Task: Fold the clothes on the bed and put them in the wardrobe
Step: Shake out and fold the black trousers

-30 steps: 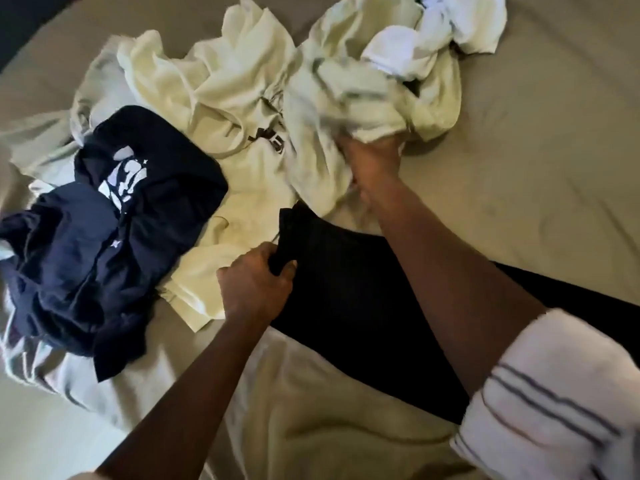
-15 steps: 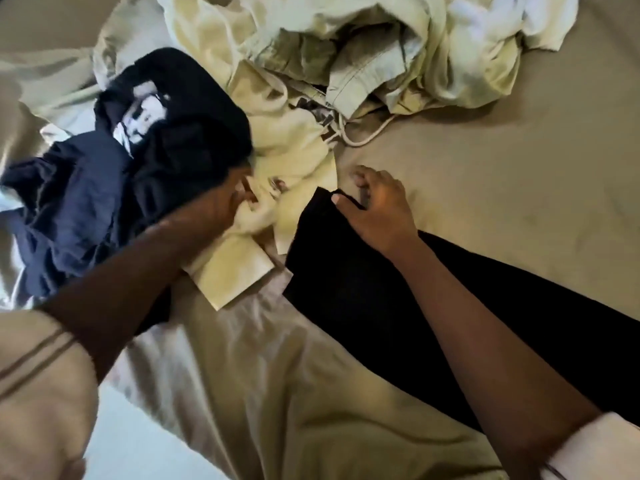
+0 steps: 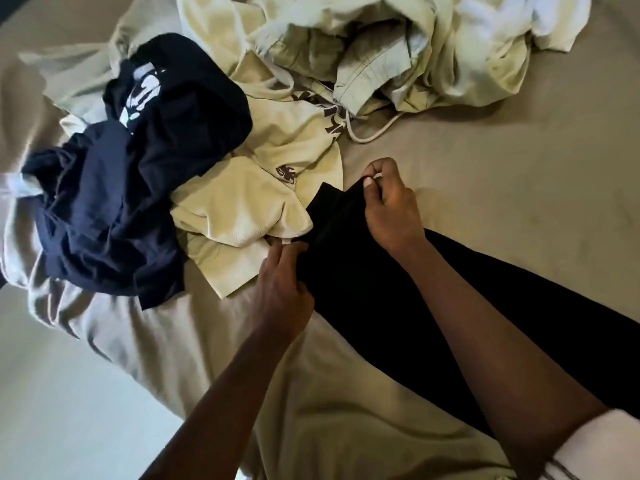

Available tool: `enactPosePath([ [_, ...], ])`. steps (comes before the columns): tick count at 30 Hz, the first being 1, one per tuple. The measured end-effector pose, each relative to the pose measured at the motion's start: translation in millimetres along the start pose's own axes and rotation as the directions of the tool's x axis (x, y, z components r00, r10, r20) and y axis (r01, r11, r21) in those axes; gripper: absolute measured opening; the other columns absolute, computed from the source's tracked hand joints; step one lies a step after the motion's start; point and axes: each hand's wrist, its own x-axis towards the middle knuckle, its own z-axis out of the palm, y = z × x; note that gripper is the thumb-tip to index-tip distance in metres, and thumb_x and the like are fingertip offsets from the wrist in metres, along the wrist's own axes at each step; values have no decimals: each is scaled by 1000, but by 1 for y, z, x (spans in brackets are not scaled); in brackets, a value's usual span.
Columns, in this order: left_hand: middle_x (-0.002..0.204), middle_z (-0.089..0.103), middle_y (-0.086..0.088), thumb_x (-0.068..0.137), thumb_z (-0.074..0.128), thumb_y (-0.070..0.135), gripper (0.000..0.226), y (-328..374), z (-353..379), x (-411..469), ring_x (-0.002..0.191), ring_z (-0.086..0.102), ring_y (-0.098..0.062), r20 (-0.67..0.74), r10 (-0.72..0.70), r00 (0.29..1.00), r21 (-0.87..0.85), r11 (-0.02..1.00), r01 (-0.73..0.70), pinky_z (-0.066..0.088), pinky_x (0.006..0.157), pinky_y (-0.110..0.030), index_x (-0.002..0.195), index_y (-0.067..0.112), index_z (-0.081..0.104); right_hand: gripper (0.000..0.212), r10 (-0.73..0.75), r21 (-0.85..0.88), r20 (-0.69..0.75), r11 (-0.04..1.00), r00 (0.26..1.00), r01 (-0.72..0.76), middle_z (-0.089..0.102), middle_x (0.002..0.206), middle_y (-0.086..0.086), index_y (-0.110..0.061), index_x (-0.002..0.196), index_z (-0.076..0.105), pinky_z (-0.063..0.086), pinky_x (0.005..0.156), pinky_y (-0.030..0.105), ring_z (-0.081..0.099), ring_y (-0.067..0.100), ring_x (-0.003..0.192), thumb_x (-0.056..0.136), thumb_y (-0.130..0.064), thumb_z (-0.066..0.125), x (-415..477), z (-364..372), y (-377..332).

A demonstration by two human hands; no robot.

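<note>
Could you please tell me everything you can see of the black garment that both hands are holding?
The black garment is plain, soft-looking cloth with no visible print; its type cannot be told. It lies long and fairly flat on the tan bed sheet, running from mid-frame to the lower right edge, partly hidden by the right forearm. The right hand pinches its far corner and the left hand grips its left edge. That end meets the cream garment.
</note>
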Motion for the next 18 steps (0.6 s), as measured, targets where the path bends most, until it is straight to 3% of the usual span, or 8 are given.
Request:
enactPosePath([
  [2,116,56,-5,73,58,-4,66,-3,0,-1,103,60,-29,16,-22,1000,-14,1000,22,55,86,-43,135,18,58,10,4,88,-64,996,998,2,54,72,-13,-19,112,52,40,70,32,51,10,68,105,-21,47,3,-2,2],
  [4,114,59,-4,81,65,8,54,-4,-6,5,98,63,-27,67,-55,996,26,998,54,54,82,-38,133,24,62,8,1,159,-114,987,993,17,55,71,-13,-17,106,56,43,70,34,50,5,65,103,-22,50,3,-4,3],
  [6,104,66,-4,95,64,26,17,-2,-13,13,94,66,-28,113,-131,985,41,991,127,48,77,-35,111,24,69,13,16,213,-121,977,993,10,61,74,-13,-20,97,61,47,73,35,56,5,69,102,-27,52,2,-3,2],
  [8,88,68,-13,107,48,43,43,1,-18,22,90,65,-36,157,-215,964,43,977,211,39,72,-36,73,19,60,28,62,243,-81,969,995,-41,68,79,-13,-25,85,68,50,77,31,63,4,76,104,-34,48,4,-3,-1],
  [11,78,64,-16,105,43,54,53,-2,-26,30,85,64,-41,233,-228,945,175,966,190,36,68,-37,63,23,44,35,130,34,141,990,981,-137,71,83,-13,-25,87,74,49,75,29,67,8,84,103,-46,50,17,-3,-11],
  [14,82,65,-3,95,56,64,38,-2,-29,32,81,61,-29,286,-262,922,301,938,173,43,69,-35,84,27,60,35,152,-332,343,943,927,-32,67,103,-10,-26,111,64,52,83,33,63,13,94,91,-55,67,31,-1,-21],
  [16,74,71,0,95,59,60,35,-3,-28,32,79,70,-24,356,-301,885,245,944,222,52,73,-36,100,25,64,30,133,-456,364,889,922,51,67,102,-8,-26,105,62,54,86,37,64,16,95,89,-50,72,39,6,-25],
  [18,63,73,-1,99,60,49,29,-3,-29,32,65,75,-20,448,-329,831,58,939,340,59,72,-37,96,20,62,17,114,-437,392,896,913,76,69,95,-7,-24,95,66,54,84,34,66,18,94,91,-39,73,46,9,-28],
])
